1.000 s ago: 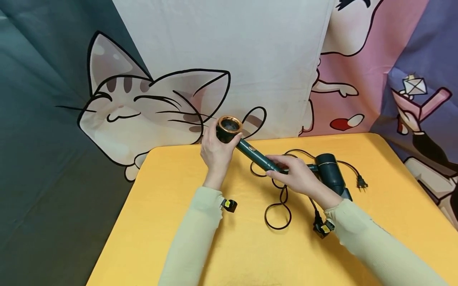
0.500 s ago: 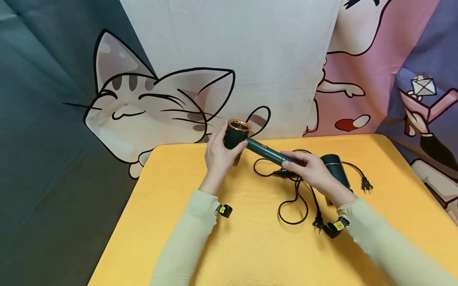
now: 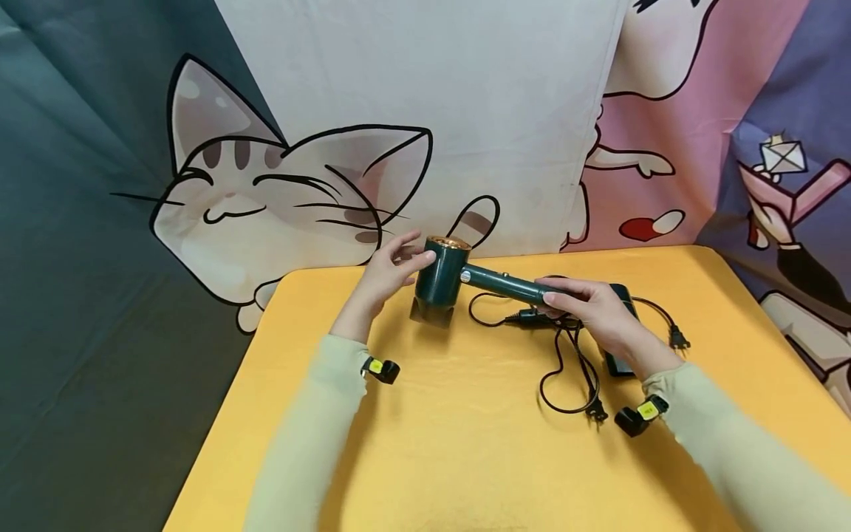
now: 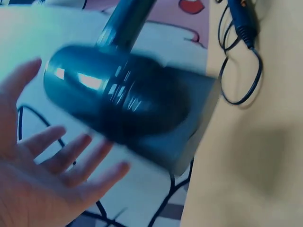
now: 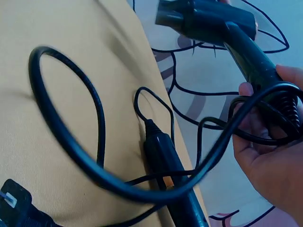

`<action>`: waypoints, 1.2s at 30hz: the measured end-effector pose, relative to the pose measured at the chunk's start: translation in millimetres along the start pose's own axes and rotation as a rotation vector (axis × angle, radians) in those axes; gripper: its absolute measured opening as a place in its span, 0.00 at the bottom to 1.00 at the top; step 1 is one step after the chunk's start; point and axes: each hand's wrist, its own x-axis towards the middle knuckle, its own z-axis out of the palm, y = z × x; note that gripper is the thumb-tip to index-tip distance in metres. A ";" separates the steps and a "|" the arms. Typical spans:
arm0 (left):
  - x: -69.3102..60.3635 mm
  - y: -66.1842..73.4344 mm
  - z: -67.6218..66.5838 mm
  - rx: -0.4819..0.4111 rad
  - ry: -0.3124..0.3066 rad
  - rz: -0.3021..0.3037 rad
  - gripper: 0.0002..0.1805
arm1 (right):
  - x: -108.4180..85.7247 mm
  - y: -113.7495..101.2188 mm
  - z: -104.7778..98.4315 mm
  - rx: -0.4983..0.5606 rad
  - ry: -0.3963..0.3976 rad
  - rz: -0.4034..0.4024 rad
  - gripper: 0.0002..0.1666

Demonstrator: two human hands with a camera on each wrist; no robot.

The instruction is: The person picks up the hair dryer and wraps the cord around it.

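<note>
A dark green hair dryer [image 3: 441, 275] with a copper-coloured rear ring is held above the table, its flat nozzle [image 3: 432, 313] pointing down. My right hand [image 3: 601, 314] grips the end of its handle, and the black cord [image 5: 54, 127] loops out below that hand in the right wrist view. My left hand [image 3: 384, 275] is beside the barrel with its fingers spread. In the left wrist view the barrel [image 4: 109, 90] lies past the fingertips; whether any fingertip touches it I cannot tell. A second dark green hair dryer [image 3: 620, 360] lies on the table, partly hidden behind my right forearm.
The yellow table [image 3: 459, 443] lies below both hands. A two-pin plug [image 3: 678, 338] rests toward the right, and another plug [image 3: 596, 411] hangs or lies near my right wrist. The second dryer's handle [image 5: 173, 182] lies among cords. A cartoon-printed curtain [image 3: 518, 125] stands behind.
The held hair dryer has tipped so its nozzle faces down and its copper ring faces up. My left hand has let go of the barrel and spread its fingers; my right hand moved right, gripping the handle.
</note>
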 end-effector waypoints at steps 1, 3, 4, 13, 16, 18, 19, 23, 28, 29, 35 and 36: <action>2.6 -1.0 -4.4 -0.043 -0.045 -0.028 0.38 | -0.1 0.2 -1.4 0.008 -0.007 -0.002 0.33; 6.2 -3.1 -12.1 -0.109 -0.130 -0.088 0.37 | -0.3 0.4 -3.3 0.019 -0.017 0.002 0.33; 7.7 -4.5 -15.2 -0.129 -0.168 -0.111 0.36 | -0.6 0.5 -4.0 0.024 -0.021 0.006 0.33; 11.4 -25.9 -19.3 -0.270 -0.330 -0.195 0.54 | 1.0 4.1 -5.8 0.067 -0.036 0.018 0.30; 10.8 -30.0 -15.3 -0.300 -0.330 -0.211 0.65 | 1.5 4.9 -6.6 0.069 -0.040 0.018 0.29; 10.3 -32.5 -13.3 -0.309 -0.336 -0.215 0.65 | 2.0 5.4 -7.2 0.073 -0.040 0.019 0.28; 10.0 -33.6 -12.0 -0.310 -0.340 -0.216 0.62 | 2.3 5.8 -7.5 0.077 -0.041 0.020 0.28; 8.0 -37.7 -7.3 -0.293 -0.347 -0.201 0.55 | 3.2 7.4 -8.7 0.106 -0.047 0.027 0.27; 6.8 -40.1 1.1 -0.252 -0.322 -0.187 0.47 | 3.2 8.3 -10.7 0.111 -0.061 0.030 0.28; 6.3 -39.9 2.7 -0.240 -0.314 -0.188 0.47 | 3.0 8.1 -11.1 0.108 -0.063 0.031 0.28; 1.9 -36.3 9.7 -0.179 -0.245 -0.206 0.53 | 1.3 4.2 -12.5 0.095 -0.075 0.044 0.28; 1.1 -35.9 10.8 -0.178 -0.236 -0.205 0.53 | 1.0 3.7 -13.0 0.093 -0.077 0.045 0.28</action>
